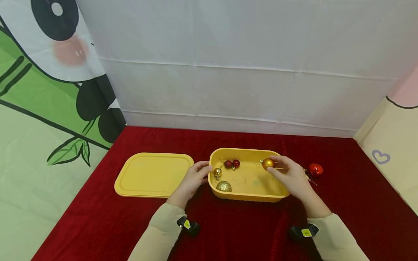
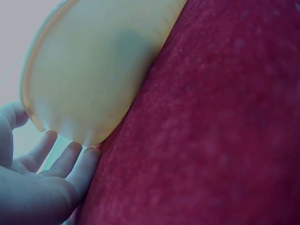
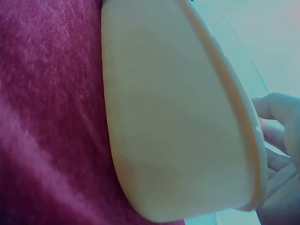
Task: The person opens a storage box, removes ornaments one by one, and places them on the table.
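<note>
A yellow plastic box [image 1: 251,196] stands on the red cloth. My left hand [image 1: 194,177] holds its left end, thumb at the rim and fingertips against the outer wall, as the left wrist view shows. Over the box's right part, my right hand [image 1: 291,174] pinches a shiny gold Christmas ball [image 1: 268,163] between thumb and fingers. Inside the box at the left lie two dark red balls [image 1: 228,164], a small gold ball [image 1: 217,172] and a larger glittery gold ball [image 1: 224,186]. The right wrist view hides the held ball behind the box wall [image 3: 178,117].
A yellow lid [image 1: 153,175] lies flat on the red cloth [image 1: 248,232], left of the box. Right of the box, partly behind my right hand, sits a bright red ball [image 1: 315,169] with other small ornaments. A white fabric backdrop [image 1: 235,98] hangs behind the table.
</note>
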### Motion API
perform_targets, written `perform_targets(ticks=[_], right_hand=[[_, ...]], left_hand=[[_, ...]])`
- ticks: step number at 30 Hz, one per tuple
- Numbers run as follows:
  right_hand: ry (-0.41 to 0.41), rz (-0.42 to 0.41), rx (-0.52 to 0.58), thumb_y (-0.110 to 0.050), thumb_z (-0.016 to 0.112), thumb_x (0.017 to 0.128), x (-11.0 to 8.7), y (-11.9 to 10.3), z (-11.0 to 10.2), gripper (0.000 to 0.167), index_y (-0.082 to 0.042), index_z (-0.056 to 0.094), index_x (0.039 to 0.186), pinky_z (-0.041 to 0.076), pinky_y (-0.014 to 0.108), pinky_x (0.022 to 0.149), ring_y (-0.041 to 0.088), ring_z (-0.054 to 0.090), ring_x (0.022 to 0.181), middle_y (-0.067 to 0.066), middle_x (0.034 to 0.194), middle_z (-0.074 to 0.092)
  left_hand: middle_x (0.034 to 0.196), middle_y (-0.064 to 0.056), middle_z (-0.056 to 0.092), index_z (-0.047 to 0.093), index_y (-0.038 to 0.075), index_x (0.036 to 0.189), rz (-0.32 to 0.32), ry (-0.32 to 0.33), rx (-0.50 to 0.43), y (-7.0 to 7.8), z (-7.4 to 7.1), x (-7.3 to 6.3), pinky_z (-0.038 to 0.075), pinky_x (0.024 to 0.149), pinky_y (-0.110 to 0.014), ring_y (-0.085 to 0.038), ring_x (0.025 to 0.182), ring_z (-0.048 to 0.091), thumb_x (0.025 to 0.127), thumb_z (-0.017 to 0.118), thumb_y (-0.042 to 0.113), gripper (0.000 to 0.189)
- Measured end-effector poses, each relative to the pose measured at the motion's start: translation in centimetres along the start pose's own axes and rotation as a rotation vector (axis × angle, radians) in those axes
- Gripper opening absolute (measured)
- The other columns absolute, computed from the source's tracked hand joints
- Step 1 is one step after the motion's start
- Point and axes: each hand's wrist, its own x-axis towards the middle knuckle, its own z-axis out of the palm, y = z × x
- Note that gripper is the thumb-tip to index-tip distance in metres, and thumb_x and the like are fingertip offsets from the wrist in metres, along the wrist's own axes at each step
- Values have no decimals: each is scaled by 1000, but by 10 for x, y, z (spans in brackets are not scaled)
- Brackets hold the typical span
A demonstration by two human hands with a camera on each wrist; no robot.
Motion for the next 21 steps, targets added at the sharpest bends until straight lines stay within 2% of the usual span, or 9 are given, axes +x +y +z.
perform_targets(ticks=[4, 7, 15, 21], right_hand=[[45, 7, 18, -23, 68, 88, -4, 4, -6, 39, -6, 60, 122, 49, 11, 79, 0, 60, 95, 14, 112, 66], [80, 10, 28, -22, 68, 88, -7, 5, -10, 39, -5, 59, 122, 47, 8, 77, -11, 54, 91, 15, 111, 66], [150, 8, 50, -18, 66, 89, -9, 11, -23, 42, 0, 55, 126, 45, 3, 76, -15, 52, 89, 21, 114, 63], [204, 26, 17, -20, 66, 89, -9, 20, -28, 41, -1, 57, 124, 47, 5, 72, -14, 54, 85, 11, 107, 63]], left_hand=[[129, -22, 51, 47, -1, 133, 4, -4, 3, 2, 1, -1, 52, 91, -37, -26, 110, 57, 96, 52, 18, 41], [128, -21, 52, 48, 0, 132, 7, 2, -1, 0, 2, 0, 52, 90, -36, -25, 110, 57, 96, 53, 20, 42], [128, -18, 52, 48, 3, 132, 7, 19, -4, -5, 3, 4, 51, 93, -39, -25, 113, 56, 96, 55, 24, 43], [128, -18, 52, 49, 3, 131, 23, 25, -1, -10, 2, 6, 51, 92, -38, -27, 114, 55, 95, 55, 23, 42]])
